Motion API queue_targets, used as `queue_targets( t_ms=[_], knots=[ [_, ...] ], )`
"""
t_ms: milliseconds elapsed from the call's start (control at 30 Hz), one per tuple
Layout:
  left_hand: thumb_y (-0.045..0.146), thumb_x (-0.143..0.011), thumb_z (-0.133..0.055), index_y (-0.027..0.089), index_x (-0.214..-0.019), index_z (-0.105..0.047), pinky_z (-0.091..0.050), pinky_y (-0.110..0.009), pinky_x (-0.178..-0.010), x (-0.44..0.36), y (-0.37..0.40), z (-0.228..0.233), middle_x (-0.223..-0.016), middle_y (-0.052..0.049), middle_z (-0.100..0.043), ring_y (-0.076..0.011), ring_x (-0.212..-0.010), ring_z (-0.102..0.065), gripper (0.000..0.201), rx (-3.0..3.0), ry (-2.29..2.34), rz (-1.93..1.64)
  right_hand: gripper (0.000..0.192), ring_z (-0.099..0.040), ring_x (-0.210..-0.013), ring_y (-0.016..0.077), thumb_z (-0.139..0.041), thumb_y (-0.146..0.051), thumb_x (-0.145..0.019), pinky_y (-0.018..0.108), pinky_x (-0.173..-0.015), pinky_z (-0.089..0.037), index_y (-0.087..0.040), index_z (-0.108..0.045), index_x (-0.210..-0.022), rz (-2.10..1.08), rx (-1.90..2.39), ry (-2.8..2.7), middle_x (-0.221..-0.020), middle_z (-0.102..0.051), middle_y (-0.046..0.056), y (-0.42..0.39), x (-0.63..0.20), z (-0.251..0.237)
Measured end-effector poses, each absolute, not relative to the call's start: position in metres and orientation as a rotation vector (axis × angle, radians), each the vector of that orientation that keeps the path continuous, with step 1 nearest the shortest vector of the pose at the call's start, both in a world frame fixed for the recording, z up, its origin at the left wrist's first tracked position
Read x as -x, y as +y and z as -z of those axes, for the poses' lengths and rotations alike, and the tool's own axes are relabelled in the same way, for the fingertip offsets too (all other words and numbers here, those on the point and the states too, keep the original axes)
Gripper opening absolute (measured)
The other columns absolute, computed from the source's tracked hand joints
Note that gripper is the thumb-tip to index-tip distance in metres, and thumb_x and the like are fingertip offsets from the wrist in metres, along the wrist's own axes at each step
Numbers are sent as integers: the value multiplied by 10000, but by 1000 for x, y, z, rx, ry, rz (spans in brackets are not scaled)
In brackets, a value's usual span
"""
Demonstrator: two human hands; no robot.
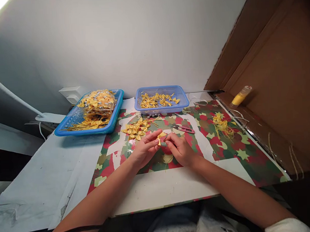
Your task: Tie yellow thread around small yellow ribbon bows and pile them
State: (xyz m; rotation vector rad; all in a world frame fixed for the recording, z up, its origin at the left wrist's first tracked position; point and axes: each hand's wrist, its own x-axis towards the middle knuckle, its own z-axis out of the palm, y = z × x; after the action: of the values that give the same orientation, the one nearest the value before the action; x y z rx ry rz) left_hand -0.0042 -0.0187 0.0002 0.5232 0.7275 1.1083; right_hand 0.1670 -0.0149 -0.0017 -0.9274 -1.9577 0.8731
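Note:
My left hand (145,148) pinches a small yellow ribbon bow (159,140) between thumb and fingers, above the middle of the patterned table cover. Close on its right, my right hand (180,149) has thumb and forefinger pressed together at the bow's edge. What that pinch holds is too fine to make out. Just beyond my left hand lies a pile of yellow ribbon bows (137,129), some on thin gold stems. Pink-handled thread snips (182,128) lie beyond my right hand. Below the hands, a pale yellow scrap (167,158) rests on the cover.
A blue basket (115,112) at left carries yellow bows and a clear bag. Another basket (184,102) with bows stands against the wall, silver beads (151,115) before it. Yellow thread scraps (223,126) lie right, near a yellow thread spool (240,97) on the cardboard ledge.

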Motion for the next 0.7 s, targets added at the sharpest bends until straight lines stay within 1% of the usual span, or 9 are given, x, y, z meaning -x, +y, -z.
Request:
queue_targets(
  t_ms=[200,433,700],
  knots=[
    [136,-599,-835,203,-938,-765,-485,-171,-746,5,-20,2,-994,-30,-727,-98,-841,-639,353,-544,684,-1056,121,-440,-489,106,-389,-165,-905,229,-491,-307,-217,-444,-810,-881,879,-1966,-591,-502,-48,-17,-167,1],
    [144,-593,-841,195,-928,-765,-477,-162,-725,6,-20,1,-1013,-19,-721,-90,-840,-631,347,-533,678,-1058,121,-416,-469,104,-380,-171,-910,231,-478,-301,-215,-463,-833,-855,880,-1980,-582,-478,-49,-18,-167,-1],
    [143,-629,-819,205,-952,-756,-487,-194,-768,7,-21,3,-1003,-36,-717,-122,-893,-639,335,-555,661,-1045,131,-404,-475,106,-380,-177,-903,229,-487,-313,-216,-458,-805,-833,905,-1997,-583,-459,-46,-18,-168,1]
  ],
)
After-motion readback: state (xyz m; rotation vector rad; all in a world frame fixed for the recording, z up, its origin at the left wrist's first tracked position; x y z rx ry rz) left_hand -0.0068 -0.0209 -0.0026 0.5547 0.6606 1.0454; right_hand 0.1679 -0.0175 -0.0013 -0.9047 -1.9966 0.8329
